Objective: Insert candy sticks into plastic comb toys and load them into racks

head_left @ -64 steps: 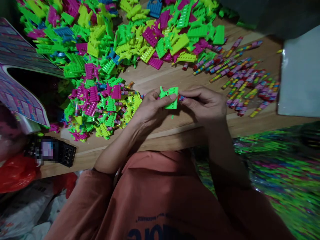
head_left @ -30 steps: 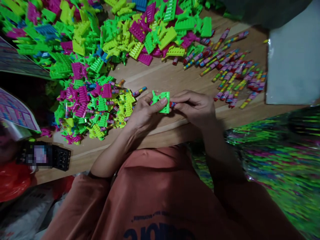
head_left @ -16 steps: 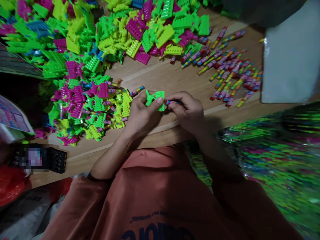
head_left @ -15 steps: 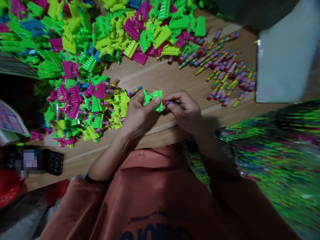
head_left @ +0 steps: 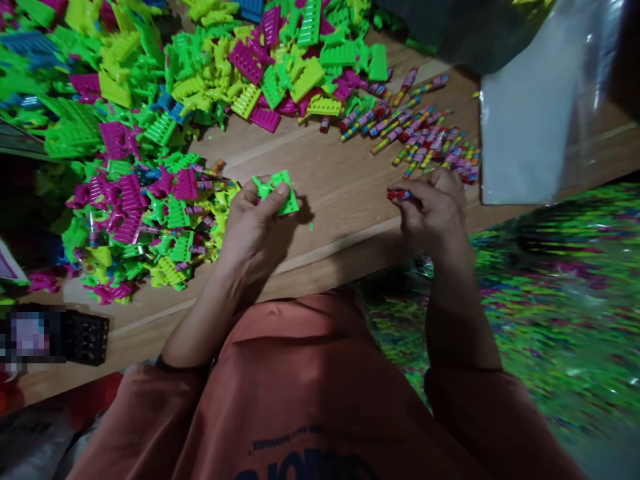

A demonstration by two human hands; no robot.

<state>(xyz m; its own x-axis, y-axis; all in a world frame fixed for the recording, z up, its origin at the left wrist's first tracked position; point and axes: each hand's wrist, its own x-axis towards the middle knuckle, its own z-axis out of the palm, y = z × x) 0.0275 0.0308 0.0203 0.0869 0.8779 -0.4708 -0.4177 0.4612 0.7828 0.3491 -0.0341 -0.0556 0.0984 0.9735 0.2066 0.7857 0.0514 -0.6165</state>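
Hands parted | left hand (head_left: pixel 255 223) pinches green toy piece (head_left: pixel 278 191) | right hand (head_left: pixel 433 210), right of it, grips striped stick (head_left: pixel 399 195)

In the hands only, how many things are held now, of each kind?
Green piece, in the left hand: 1
Striped stick, in the right hand: 1
Total: 2, as far as the fingers let me see.
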